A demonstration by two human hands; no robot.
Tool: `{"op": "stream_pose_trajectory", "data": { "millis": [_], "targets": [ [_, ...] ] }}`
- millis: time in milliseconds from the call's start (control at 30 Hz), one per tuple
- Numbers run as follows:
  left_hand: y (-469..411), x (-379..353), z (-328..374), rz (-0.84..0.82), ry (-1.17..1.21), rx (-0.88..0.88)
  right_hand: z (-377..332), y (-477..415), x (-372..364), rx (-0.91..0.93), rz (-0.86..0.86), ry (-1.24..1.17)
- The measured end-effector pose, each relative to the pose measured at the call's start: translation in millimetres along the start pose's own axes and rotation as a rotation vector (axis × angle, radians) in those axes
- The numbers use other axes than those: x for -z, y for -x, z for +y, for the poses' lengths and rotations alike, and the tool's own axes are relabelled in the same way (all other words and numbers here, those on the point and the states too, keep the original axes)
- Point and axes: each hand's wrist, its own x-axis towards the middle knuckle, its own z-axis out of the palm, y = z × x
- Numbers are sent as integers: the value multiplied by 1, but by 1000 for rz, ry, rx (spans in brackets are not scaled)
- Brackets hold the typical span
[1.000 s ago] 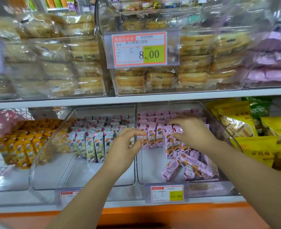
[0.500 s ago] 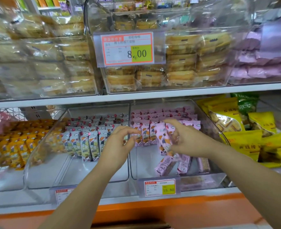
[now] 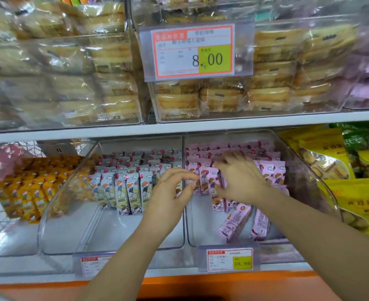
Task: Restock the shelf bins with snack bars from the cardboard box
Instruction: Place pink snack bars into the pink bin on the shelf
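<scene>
Pink snack bars [image 3: 273, 172] stand in rows in the right-hand bin [image 3: 307, 170]. I judge them light, crinkly and slippery, best pinched across the flat faces. Right grip [image 3: 238, 179] rests among them, hold unclear. Left grip [image 3: 170, 192] is loosely curled and empty.

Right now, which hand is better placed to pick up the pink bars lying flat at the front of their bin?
Probably the right hand: it is inside the pink bin, just behind the fallen pink bars. The left hand hovers empty at the divider, farther off.
</scene>
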Motion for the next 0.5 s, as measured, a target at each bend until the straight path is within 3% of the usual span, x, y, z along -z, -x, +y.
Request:
{"op": "stream_pose_trajectory", "data": {
  "millis": [400,467,500],
  "targets": [
    [1,-1,2,-6,39,20,3,13,20,-35,82,-137],
    [1,-1,3,-5,26,17,3,23,25,42,-47,-259],
    [1,-1,3,-3,21,19,2,28,25,70,-212,-304]
  ]
}}
